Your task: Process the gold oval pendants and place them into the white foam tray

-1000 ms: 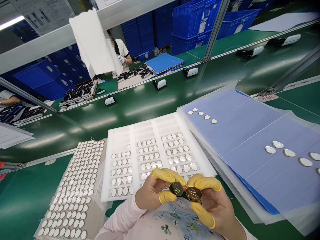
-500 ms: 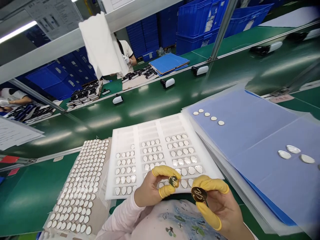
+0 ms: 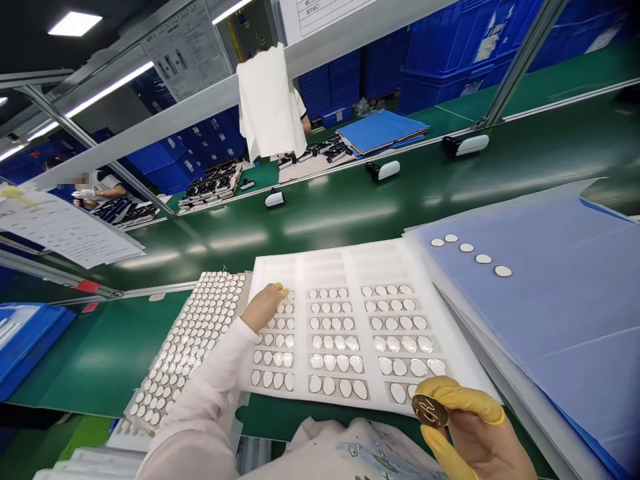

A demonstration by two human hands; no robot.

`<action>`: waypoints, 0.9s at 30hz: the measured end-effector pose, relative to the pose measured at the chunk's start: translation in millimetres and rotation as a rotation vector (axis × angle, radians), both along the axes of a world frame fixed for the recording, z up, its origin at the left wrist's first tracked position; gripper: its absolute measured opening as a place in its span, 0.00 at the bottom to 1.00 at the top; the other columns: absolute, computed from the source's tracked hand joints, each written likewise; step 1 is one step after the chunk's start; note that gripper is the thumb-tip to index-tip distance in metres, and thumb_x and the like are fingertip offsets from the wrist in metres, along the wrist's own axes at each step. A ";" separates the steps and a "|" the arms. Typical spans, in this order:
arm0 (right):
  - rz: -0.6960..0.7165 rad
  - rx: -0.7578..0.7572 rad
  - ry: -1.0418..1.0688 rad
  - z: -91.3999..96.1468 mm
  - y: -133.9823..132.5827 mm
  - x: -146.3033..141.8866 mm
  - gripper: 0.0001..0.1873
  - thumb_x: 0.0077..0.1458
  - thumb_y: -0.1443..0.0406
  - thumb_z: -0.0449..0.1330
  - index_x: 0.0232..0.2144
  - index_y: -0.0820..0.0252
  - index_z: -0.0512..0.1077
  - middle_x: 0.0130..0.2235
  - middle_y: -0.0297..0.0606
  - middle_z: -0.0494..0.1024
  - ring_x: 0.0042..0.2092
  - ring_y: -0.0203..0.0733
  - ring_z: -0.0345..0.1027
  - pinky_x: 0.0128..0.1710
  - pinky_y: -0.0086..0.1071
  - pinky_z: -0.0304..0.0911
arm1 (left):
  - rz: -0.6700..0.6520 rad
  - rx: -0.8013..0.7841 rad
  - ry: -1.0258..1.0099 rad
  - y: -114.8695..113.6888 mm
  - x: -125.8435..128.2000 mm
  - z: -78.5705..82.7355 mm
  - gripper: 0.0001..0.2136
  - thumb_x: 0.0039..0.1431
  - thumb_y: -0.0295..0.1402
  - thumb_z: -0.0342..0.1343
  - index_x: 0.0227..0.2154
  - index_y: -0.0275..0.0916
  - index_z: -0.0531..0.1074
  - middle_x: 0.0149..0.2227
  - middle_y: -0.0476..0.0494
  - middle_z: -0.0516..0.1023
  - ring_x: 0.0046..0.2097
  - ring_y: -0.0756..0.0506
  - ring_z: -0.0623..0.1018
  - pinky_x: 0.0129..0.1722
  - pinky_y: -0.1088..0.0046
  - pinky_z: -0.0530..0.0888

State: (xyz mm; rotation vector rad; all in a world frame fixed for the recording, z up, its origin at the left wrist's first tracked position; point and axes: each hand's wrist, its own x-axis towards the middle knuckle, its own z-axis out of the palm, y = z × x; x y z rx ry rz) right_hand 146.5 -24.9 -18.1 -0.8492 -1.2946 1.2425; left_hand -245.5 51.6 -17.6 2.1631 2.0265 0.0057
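Observation:
My left hand (image 3: 261,307), in a pink sleeve with yellow finger cots, rests its bunched fingertips over the left rows of a white foam tray (image 3: 325,263). Whatever those fingertips hold is hidden. The tray carries rows of pale oval metal pieces (image 3: 335,343). At the lower right, my right hand (image 3: 475,427) pinches a gold oval disc (image 3: 430,410) with a stamped design between thumb and finger, just off the tray's near corner. To the tray's left lies a sheet of many packed silvery pieces (image 3: 190,340). On the right, a blue plastic sheet (image 3: 530,313) holds a short line of small discs (image 3: 467,248).
A green conveyor belt (image 3: 320,227) runs behind the tray, carrying white-and-black devices (image 3: 383,171). Farther off are stacked blue crates (image 3: 450,60), a hanging white cloth (image 3: 270,100), and a co-worker in a white shirt (image 3: 100,193). A blue bin (image 3: 30,340) sits at lower left.
My left hand has moved left, away from my right hand, to the tray's left rows, and its small gold disc no longer shows. The whole view has swung, and my right hand still holds its disc.

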 end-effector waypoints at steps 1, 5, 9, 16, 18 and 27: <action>-0.008 -0.001 -0.012 -1.0 -0.6 0.4 0.11 0.56 0.63 0.68 0.41 0.51 0.73 0.34 0.43 0.75 0.33 0.47 0.74 0.31 0.36 0.76 | -0.025 -0.013 0.011 2.1 -2.3 -0.2 0.22 0.56 0.12 0.45 0.47 0.37 0.75 0.52 0.38 0.77 0.53 0.43 0.76 0.54 0.66 0.74; 0.026 0.060 -0.030 -3.5 3.2 3.1 0.14 0.55 0.67 0.68 0.44 0.50 0.73 0.37 0.44 0.77 0.37 0.47 0.76 0.34 0.34 0.77 | -0.054 -0.014 0.019 4.2 -4.7 4.2 0.21 0.59 0.15 0.47 0.53 0.33 0.72 0.58 0.33 0.73 0.58 0.40 0.73 0.60 0.61 0.69; 0.094 0.116 -0.027 1.5 10.2 -4.7 0.15 0.57 0.71 0.65 0.45 0.49 0.72 0.35 0.41 0.76 0.34 0.44 0.74 0.31 0.34 0.75 | -0.012 0.031 -0.011 -9.6 17.7 15.7 0.19 0.65 0.20 0.44 0.55 0.33 0.70 0.60 0.29 0.70 0.60 0.38 0.71 0.61 0.54 0.68; 0.177 0.155 -0.097 11.5 9.6 -24.5 0.16 0.61 0.71 0.60 0.47 0.45 0.68 0.37 0.36 0.73 0.27 0.37 0.64 0.32 0.35 0.71 | -0.196 -0.153 -1.009 -65.8 118.8 40.8 0.17 0.69 0.45 0.50 0.40 0.38 0.78 0.39 0.39 0.78 0.39 0.45 0.79 0.42 0.68 0.77; 0.184 0.157 -0.134 12.7 8.8 -26.5 0.16 0.61 0.71 0.60 0.47 0.45 0.68 0.34 0.34 0.71 0.27 0.37 0.62 0.32 0.36 0.70 | -0.155 -0.351 -1.348 -72.8 145.1 41.7 0.21 0.62 0.53 0.56 0.36 0.36 0.78 0.34 0.41 0.76 0.31 0.49 0.77 0.32 0.72 0.76; 0.140 0.092 -0.153 18.6 10.3 -21.3 0.08 0.57 0.62 0.66 0.38 0.50 0.71 0.30 0.33 0.71 0.26 0.38 0.62 0.26 0.33 0.69 | 0.096 -0.667 -1.670 -66.7 188.9 39.2 0.29 0.42 0.60 0.67 0.26 0.34 0.71 0.22 0.49 0.73 0.20 0.54 0.71 0.21 0.77 0.68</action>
